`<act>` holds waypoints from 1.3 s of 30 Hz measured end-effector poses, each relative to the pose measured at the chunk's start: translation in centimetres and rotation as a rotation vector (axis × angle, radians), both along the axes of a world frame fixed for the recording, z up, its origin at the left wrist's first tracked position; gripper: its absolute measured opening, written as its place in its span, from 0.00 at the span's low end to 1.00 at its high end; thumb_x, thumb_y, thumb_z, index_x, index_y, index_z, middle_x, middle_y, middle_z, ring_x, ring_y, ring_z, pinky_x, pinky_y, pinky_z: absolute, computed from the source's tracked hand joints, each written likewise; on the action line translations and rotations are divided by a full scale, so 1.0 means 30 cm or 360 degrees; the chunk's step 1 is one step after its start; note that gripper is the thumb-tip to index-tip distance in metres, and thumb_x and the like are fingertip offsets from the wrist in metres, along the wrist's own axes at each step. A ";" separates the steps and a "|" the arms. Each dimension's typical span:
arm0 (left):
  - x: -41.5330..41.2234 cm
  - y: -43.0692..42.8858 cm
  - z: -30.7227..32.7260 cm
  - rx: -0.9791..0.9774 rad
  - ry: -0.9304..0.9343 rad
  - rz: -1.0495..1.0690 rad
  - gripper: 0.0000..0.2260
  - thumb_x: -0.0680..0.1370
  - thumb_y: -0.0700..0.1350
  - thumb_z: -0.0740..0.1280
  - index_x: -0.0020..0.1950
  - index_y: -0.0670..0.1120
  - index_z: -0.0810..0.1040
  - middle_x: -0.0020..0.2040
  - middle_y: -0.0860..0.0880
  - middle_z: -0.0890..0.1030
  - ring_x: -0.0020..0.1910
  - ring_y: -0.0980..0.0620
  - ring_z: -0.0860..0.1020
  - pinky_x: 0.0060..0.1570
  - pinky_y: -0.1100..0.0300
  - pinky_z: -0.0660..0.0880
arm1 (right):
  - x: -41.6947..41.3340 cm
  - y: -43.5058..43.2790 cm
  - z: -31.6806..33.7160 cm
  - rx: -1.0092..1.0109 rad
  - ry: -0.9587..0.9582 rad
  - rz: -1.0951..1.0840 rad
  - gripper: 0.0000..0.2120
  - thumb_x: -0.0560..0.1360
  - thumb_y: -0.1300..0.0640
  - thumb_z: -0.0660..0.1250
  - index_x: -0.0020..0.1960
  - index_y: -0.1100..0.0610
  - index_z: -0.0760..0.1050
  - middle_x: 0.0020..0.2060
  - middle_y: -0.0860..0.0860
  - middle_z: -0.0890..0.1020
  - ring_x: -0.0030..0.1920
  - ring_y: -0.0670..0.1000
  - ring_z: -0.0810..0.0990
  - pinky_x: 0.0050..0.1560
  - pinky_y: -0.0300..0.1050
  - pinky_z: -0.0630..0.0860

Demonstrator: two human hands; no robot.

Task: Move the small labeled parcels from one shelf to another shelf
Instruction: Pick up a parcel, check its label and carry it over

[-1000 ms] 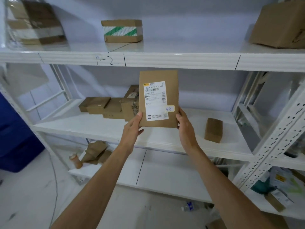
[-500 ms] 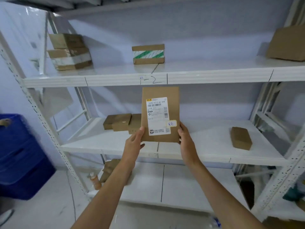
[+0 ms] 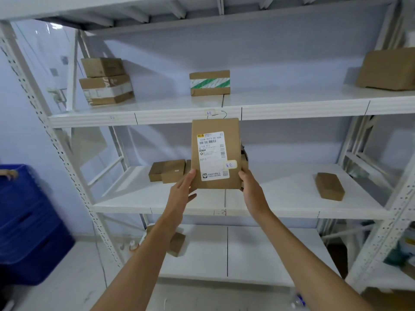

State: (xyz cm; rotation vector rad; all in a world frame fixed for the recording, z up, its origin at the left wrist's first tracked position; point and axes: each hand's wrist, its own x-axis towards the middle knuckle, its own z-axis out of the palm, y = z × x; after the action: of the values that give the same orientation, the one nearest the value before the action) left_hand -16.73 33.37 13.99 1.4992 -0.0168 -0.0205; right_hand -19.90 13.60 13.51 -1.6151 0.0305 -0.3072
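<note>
Two hands, one parcel, three visible shelf levels; entries run left to right.

Blue bin [image 3: 29, 225]: on the floor at far left, outside the rack.

Stacked cartons [image 3: 105, 80]: two, on the upper shelf [image 3: 179, 114], left end.

Small brown boxes [image 3: 167, 170]: a cluster on the middle shelf [image 3: 125, 206], partly hidden behind the held parcel.

Left hand [image 3: 182, 194]: gripping the lower left edge of the labeled parcel [image 3: 215, 153], thumb on the front face, fingers behind.

Labeled parcel: flat brown packet with a white shipping label facing the camera, held upright in the air in front of the rack. Its top edge is level with the lip of the upper shelf; its lower part is level with the middle shelf. It rests on no shelf.

Striped box [image 3: 210, 83]: green-and-white tape, on the upper shelf directly above the parcel.

Right hand [image 3: 251, 189]: gripping the lower right edge of the parcel, thumb in front.

Lone brown box [image 3: 329, 186]: on the middle shelf, right side, well apart from the cluster.

Large carton [image 3: 388, 70]: upper shelf, far right.

Risk, judged: both grips sit low on a tall packet, so it may tip backward or forward when raised. Lifted straight up, its top edge would catch the shelf lip. Slid in carelessly, it could shove the striped box back.
</note>
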 end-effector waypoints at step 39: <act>0.374 -0.090 0.631 -0.0054 -0.0761 0.0269 0.10 0.78 0.56 0.73 0.41 0.53 0.87 0.43 0.49 0.87 0.42 0.51 0.82 0.48 0.57 0.82 | 0.358 -0.079 0.601 -0.0372 -0.0524 -0.0247 0.26 0.84 0.36 0.47 0.76 0.44 0.70 0.58 0.39 0.79 0.60 0.46 0.76 0.55 0.40 0.69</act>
State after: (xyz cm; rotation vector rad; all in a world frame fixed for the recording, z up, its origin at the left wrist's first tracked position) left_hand -5.51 30.68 32.93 1.4375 -0.2738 0.4718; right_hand -9.17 11.22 31.54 -1.7774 -0.1367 -0.7157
